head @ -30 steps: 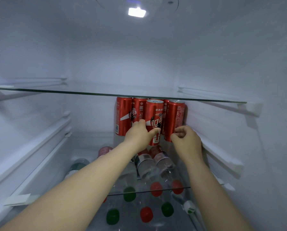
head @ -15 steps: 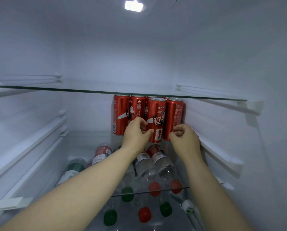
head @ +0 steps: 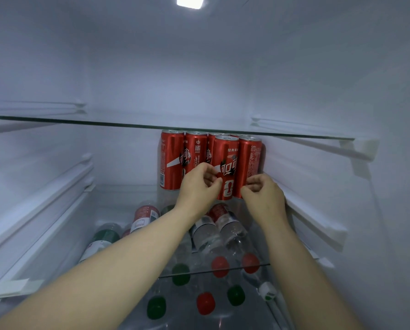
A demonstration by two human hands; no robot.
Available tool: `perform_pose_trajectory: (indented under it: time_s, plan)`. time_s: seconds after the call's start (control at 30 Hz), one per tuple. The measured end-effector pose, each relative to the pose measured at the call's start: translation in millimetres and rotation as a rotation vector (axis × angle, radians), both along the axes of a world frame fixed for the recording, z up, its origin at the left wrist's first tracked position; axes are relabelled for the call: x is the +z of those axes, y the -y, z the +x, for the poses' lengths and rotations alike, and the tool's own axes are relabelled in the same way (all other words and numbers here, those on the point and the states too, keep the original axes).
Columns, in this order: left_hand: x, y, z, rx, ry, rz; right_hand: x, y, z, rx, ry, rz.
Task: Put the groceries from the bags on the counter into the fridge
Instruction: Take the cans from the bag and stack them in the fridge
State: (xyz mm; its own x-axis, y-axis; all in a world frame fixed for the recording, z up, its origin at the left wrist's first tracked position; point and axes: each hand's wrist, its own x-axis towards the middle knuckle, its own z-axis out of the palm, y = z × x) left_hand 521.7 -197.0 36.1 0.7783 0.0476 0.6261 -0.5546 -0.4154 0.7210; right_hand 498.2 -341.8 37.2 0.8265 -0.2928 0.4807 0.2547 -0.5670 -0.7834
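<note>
Several red cola cans [head: 173,163] stand upright in a tight cluster at the back right of a glass shelf [head: 258,266] inside the fridge. My left hand [head: 198,189] reaches in with curled fingers and pinches the left side of the front can [head: 226,160]. My right hand [head: 264,196] curls round the lower part of the rightmost can [head: 250,158], hiding its base. Both forearms stretch in from the bottom of the view.
An upper glass shelf [head: 127,125] passes just over the can tops. Below the cans, seen through the glass, lie several water bottles [head: 206,236] with red and green caps. White rails line both side walls [head: 318,217]. A light [head: 190,2] glows above.
My left hand has loosened from a full wrap on the front can to a pinch at its left side. The right hand stays on the rightmost can. The view has moved slightly closer.
</note>
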Motion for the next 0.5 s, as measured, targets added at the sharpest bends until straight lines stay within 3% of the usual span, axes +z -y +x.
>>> perform_pose_trajectory:
  time_s: [0.5]
  plan:
    - [14.8, -9.4, -4.9, -0.017, -0.068, 0.116, 4.2, -3.2, -2.3, -0.002, 0.006, -0.030]
